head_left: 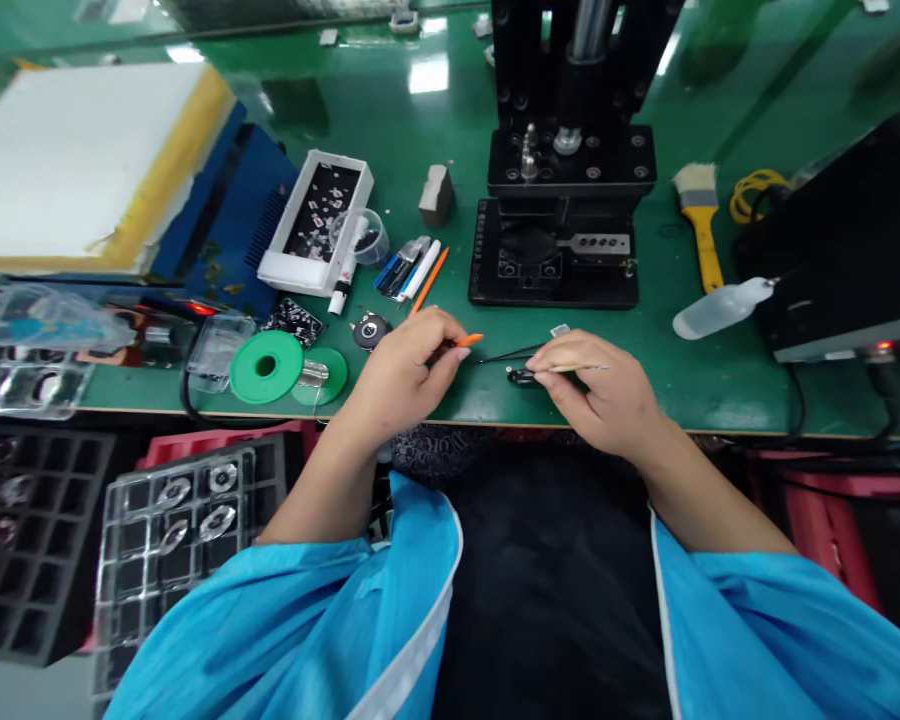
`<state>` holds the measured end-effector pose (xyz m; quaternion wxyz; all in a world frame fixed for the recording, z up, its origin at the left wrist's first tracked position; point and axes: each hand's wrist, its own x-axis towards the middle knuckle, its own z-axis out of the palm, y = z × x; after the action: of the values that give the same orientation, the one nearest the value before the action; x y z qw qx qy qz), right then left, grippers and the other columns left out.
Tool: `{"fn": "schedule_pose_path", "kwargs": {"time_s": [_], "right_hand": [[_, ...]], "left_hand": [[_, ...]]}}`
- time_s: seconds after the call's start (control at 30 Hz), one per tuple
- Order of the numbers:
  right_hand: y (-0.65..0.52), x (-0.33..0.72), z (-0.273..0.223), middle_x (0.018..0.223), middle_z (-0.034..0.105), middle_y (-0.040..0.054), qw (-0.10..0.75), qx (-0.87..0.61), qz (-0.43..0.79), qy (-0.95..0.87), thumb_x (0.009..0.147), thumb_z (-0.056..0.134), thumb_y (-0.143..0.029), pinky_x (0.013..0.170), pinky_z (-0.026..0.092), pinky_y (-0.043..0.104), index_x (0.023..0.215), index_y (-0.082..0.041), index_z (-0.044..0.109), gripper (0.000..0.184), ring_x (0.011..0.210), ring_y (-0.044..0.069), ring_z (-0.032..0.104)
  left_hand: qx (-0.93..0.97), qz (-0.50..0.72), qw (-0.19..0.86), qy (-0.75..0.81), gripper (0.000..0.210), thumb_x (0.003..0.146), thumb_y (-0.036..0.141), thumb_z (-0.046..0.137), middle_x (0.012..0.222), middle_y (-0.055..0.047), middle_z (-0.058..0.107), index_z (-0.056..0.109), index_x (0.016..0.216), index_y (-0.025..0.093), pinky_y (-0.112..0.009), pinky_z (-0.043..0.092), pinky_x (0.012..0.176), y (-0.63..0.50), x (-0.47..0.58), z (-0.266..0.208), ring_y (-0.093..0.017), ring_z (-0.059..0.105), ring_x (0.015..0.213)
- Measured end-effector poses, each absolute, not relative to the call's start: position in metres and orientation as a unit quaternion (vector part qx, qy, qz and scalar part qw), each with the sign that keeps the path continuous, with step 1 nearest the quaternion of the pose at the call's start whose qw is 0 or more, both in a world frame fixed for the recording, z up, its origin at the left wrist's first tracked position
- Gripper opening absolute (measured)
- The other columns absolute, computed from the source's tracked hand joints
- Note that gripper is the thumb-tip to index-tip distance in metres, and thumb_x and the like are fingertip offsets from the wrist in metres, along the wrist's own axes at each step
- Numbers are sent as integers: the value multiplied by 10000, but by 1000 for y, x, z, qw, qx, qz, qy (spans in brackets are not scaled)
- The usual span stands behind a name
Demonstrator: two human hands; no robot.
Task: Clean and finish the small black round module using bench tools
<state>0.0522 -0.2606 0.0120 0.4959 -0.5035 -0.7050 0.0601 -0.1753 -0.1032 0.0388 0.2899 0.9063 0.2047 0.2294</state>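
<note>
In front of the black press (572, 174)
Left hand (414, 368), grip clamped on an orange tool (471, 340); right hand (601, 390), grip clamped on a slim wooden stick (576, 367).

- At 12 to 1 o'clock from the hands, reach is blocked by the black press (570, 165).
- Toward 11:30, a narrow lane of green bench (459, 262) is left between press and grey block (436, 200).
- At 10 to 11, passage is crowded by the white pen (423, 270) and white tray (285, 269).
- At 9, the left hand (420, 368) is flanked by the green spool (247, 370).
- Between 1 and 2, a wider lane is left before the brush (704, 225).
- At 2:30, the way is barred by the bottle (712, 314); at 3, bench room is left beside the right hand (604, 392).
</note>
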Motion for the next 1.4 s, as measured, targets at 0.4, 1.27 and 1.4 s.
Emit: {"fn": "schedule_pose_path", "kwargs": {"time_s": [0.4, 1.27, 1.4], "right_hand": [[-262, 52, 10, 1021, 838, 44, 495, -511, 32, -702, 1045, 685, -119, 871, 686, 368, 1118, -223, 689, 127, 941, 196, 818], [-258, 51, 9, 993, 835, 8, 499, -519, 31, -693, 1019, 698, -103, 794, 658, 353, 1068, -246, 689, 152, 892, 195, 808], [-259, 50, 9, 995, 834, 7, 502, -519, 35, -691, 1017, 698, -99, 808, 659, 351, 1068, -244, 689, 154, 899, 194, 807]], "left_hand": [[692, 314, 633, 144, 230, 1071, 409, 801, 974, -46, 824, 708, 1086, 199, -219, 671, 713, -121, -141, 32, -142, 803, 806], [739, 317, 588, 89, 178, 1104, 331, 747, 876, -24, 788, 636, 1054, 202, -198, 684, 638, -115, -133, 29, -134, 792, 721], [764, 325, 551, 85, 178, 1118, 342, 724, 909, -36, 786, 631, 1069, 199, -198, 677, 630, -118, -136, 28, -135, 793, 742]]}}
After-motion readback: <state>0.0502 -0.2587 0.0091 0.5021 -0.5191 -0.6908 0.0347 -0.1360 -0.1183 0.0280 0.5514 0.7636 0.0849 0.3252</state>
